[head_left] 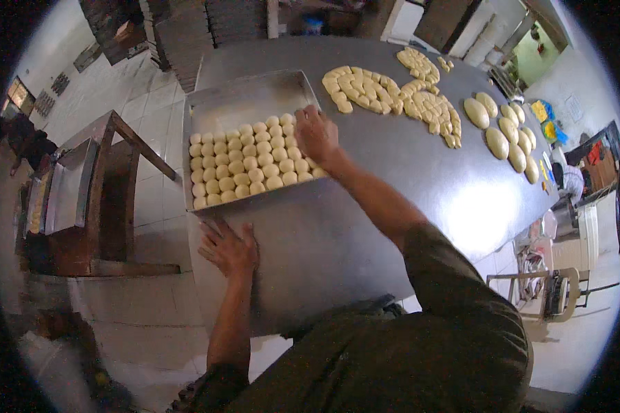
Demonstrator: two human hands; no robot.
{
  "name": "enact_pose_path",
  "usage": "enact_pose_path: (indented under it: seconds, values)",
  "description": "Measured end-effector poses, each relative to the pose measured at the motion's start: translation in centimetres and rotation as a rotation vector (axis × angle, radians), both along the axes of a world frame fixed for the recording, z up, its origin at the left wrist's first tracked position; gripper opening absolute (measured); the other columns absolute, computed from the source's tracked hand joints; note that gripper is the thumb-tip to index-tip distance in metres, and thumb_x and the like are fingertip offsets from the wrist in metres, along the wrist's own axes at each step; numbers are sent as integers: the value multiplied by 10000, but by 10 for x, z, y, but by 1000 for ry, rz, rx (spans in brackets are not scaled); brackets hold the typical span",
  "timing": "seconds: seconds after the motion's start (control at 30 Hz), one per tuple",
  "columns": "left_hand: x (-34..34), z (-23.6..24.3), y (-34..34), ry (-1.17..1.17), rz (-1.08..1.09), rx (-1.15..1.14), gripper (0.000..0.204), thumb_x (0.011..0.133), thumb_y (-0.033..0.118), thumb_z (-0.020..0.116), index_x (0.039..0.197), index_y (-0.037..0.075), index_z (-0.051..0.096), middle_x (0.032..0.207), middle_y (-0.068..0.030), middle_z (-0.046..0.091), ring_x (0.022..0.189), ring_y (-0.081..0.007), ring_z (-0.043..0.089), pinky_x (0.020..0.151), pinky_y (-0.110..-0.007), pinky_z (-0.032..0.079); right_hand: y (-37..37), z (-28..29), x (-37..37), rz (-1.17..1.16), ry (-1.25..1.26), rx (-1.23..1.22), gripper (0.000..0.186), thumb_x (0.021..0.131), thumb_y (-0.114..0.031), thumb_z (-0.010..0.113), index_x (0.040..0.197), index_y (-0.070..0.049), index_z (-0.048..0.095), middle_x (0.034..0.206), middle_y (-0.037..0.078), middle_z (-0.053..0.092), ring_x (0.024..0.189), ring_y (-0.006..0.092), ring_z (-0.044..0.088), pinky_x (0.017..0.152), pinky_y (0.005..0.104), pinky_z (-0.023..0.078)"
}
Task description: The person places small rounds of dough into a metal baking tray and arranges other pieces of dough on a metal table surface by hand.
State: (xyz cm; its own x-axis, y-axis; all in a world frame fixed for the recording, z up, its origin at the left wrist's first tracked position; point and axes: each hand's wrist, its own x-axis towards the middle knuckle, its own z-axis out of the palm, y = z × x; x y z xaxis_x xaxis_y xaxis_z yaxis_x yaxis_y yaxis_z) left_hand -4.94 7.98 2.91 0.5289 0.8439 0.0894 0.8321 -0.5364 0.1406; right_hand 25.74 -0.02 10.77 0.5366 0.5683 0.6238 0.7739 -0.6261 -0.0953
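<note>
A rectangular metal tray (248,89) lies on the table, its near part filled with rows of round, pale dough balls (250,163). Over the tray's right side, at the end of the rows, my right hand (315,138) reaches down with its fingers curled together. Whatever is under those fingers is hidden by the hand. My left hand (229,249) rests on the tabletop just below the tray's near edge, fingers spread and holding nothing.
Cut dough pieces (365,89) lie in clusters at the far side of the metal table (324,237). Several large oval dough lumps (497,143) sit at the right. A wooden stand (110,199) with trays is at the left. Dark stacked trays (182,34) rise behind the table.
</note>
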Motion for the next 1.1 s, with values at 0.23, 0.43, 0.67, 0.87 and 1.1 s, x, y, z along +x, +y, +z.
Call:
enact_pose_path:
  seconds: [0.23, 0.43, 0.67, 0.87, 1.1]
  values:
    - [-11, 9, 13, -36, 4, -34, 943, 992, 658, 532, 1662, 54, 253, 1686, -322, 210, 1508, -478, 303, 1233, -682, 139, 78, -39, 89, -126, 236, -581, 225, 888, -84, 688, 1107, -86, 743, 1116, 158, 735, 987, 333, 751, 780, 437, 636]
    - [-1, -2, 3, -4, -42, -46, 940, 995, 681, 513, 1668, 77, 256, 1700, -300, 202, 1531, -456, 290, 1249, -663, 116, 26, -38, 131, 120, 438, -376, 358, 908, -273, 705, 1227, -112, 697, 1202, 150, 740, 1090, 360, 715, 893, 468, 589]
    - [-4, -28, 15, -64, -39, -25, 913, 1028, 716, 419, 1679, 102, 240, 1732, -221, 206, 1589, -425, 193, 1215, -714, 157, -262, -30, 88, -401, 582, 170, 286, 960, -287, 649, 1153, -76, 651, 1252, 178, 667, 1121, 412, 636, 926, 526, 541]
    - [12, -6, -7, 119, -23, 0, 879, 1061, 704, 317, 1679, 86, 223, 1732, -247, 177, 1586, -431, 208, 1189, -735, 206, -476, -105, 117, -802, 378, 305, 415, 985, -408, 644, 1149, -29, 682, 1279, 205, 650, 1250, 416, 569, 996, 513, 504]
    - [30, -43, -62, 217, 257, 65, 861, 1070, 664, 335, 1670, 56, 221, 1706, -299, 194, 1536, -467, 308, 1192, -690, 259, -453, -86, 268, -913, 296, 290, 565, 997, -541, 607, 1094, 7, 700, 1149, 194, 675, 1165, 392, 603, 987, 514, 484]
